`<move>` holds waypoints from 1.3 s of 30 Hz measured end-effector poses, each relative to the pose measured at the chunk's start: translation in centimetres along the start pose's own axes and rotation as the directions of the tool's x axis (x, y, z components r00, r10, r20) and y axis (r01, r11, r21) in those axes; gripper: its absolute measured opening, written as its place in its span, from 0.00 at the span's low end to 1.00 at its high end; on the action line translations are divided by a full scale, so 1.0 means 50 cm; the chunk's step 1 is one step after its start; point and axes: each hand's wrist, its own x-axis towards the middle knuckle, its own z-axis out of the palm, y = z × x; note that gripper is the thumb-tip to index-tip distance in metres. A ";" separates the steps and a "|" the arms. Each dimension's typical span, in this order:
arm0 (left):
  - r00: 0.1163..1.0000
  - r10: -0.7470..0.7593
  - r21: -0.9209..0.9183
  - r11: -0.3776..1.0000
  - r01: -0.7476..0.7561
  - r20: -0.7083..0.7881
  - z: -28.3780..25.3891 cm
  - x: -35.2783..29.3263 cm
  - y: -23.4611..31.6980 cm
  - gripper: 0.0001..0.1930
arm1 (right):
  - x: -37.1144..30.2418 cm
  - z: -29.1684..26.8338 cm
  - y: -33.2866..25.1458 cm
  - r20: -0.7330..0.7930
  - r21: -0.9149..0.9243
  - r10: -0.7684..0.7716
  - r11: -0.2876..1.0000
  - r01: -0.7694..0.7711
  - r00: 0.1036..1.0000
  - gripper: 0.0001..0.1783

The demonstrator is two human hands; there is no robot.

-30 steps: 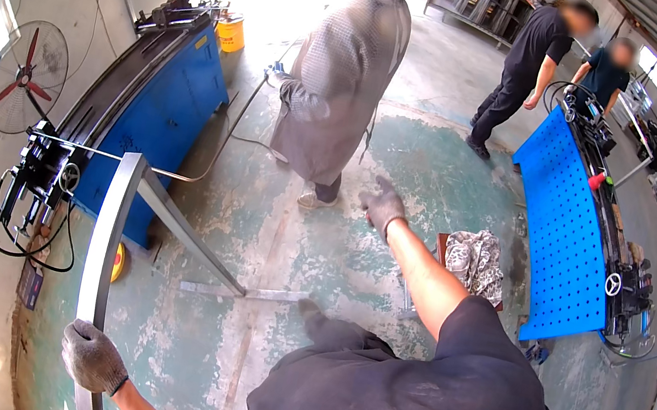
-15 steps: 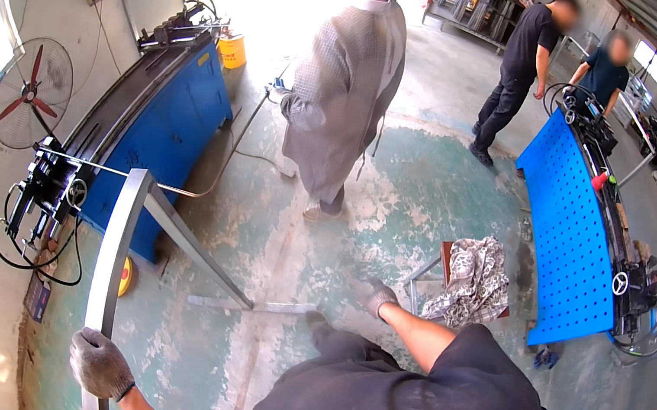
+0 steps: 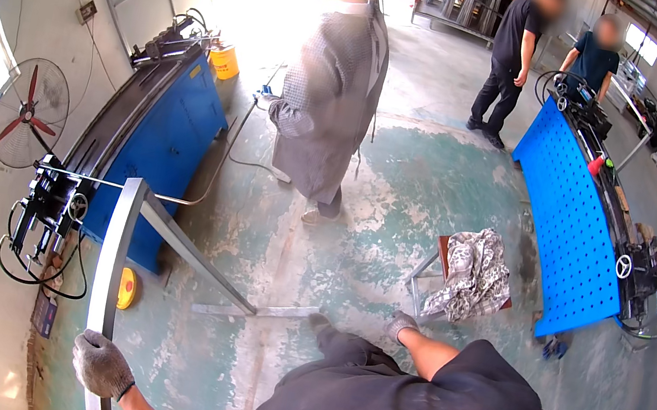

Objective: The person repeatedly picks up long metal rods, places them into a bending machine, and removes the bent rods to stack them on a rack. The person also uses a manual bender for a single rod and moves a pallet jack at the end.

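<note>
My left hand [image 3: 100, 364], in a grey work glove, is closed around the upper bar of a grey metal frame [image 3: 111, 263] made of square tube. The frame stands at my left, with one leg slanting down to a flat foot bar [image 3: 285, 312] on the floor beside my foot. My right hand [image 3: 401, 327], also gloved, is low by my knee, close to a stool [image 3: 423, 276]. Its fingers are too small to read, and I cannot tell whether it touches the stool. A crumpled patterned cloth [image 3: 473, 274] lies over the stool's red-brown seat.
Blue machine benches stand at left [image 3: 158, 149] and right [image 3: 566, 229]. A person [image 3: 328, 108] in a grey coat stands ahead, by a long thin bent rod [image 3: 222, 160]. Two other people [image 3: 506, 69] are at the far right. A fan [image 3: 28, 113] is by the left wall.
My right hand has moved right and slightly down, closer to the stool. My left hand keeps its hold on the frame. The view has shifted a little.
</note>
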 end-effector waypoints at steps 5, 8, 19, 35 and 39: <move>1.000 0.019 -0.032 0.999 -0.020 -0.013 0.001 -0.001 0.001 0.20 | 0.014 0.015 -0.006 0.022 0.030 -0.069 0.997 0.068 0.997 0.37; 1.000 0.020 -0.029 0.999 -0.021 -0.024 0.004 -0.002 -0.001 0.20 | 0.005 0.011 -0.026 0.015 0.030 -0.110 0.994 0.110 0.994 0.38; 0.997 0.027 -0.048 0.998 -0.030 -0.072 0.009 -0.003 0.003 0.18 | -0.011 -0.016 -0.046 0.104 0.000 -0.034 0.999 0.034 0.994 0.39; 1.000 0.008 -0.078 0.997 -0.011 -0.030 0.019 0.006 -0.002 0.15 | 0.033 -0.008 -0.076 0.120 0.018 -0.074 0.997 0.073 0.990 0.39; 1.000 0.005 -0.063 0.998 -0.006 -0.011 0.014 0.008 0.006 0.14 | 0.046 -0.006 -0.096 0.170 -0.029 -0.051 0.998 0.057 0.984 0.36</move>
